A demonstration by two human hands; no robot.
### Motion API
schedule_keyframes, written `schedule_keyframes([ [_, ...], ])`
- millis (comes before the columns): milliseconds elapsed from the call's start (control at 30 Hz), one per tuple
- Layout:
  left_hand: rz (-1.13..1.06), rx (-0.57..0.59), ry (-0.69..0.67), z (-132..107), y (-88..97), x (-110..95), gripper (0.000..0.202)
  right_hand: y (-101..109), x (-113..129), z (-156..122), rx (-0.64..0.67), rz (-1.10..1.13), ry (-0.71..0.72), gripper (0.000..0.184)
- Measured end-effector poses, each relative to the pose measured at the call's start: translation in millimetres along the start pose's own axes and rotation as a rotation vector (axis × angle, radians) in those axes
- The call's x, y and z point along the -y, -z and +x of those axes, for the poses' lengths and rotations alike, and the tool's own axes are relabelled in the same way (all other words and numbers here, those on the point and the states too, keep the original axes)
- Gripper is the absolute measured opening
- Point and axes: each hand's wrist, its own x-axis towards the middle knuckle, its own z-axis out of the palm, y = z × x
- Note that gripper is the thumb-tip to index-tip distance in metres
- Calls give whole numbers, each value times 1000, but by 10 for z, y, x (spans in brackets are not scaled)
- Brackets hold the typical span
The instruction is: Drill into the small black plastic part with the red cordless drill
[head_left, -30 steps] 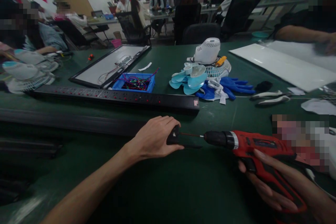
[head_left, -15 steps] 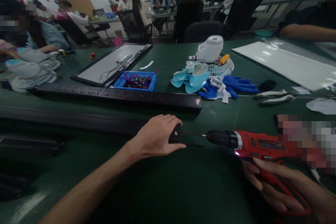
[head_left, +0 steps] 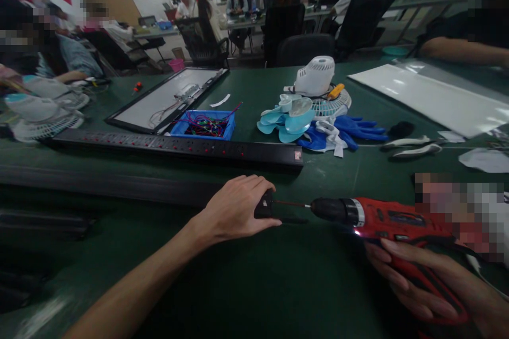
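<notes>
My left hand (head_left: 234,204) is wrapped over the right end of a long black bar (head_left: 159,190), thumb on the near side and fingers over the far side. My right hand (head_left: 421,275) grips the handle of a red and black power drill (head_left: 401,217), which lies level and points left. From its chuck a long thin bit (head_left: 292,203) reaches to the bar's end face beside my left hand. A small light glows under the drill's body. Beyond my left hand lies a black power strip (head_left: 178,149) with a row of sockets and red marks.
Behind the strip are a blue tray of wires (head_left: 233,123), a framed panel (head_left: 159,95), light-blue fan blades (head_left: 286,122), a white fan (head_left: 316,77) and blue gloves (head_left: 360,130). Pliers (head_left: 413,148) and a white board (head_left: 433,98) lie right. People sit around the green table (head_left: 246,286).
The whole view has shifted slightly. My hands, the bar and the drill keep about the same places relative to each other.
</notes>
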Motion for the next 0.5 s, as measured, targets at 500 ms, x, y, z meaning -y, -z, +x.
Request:
schedule_keyframes([
  [500,24,-6,-1,0,-1,-18,56,51,-62,-15,-17,131,30,37],
])
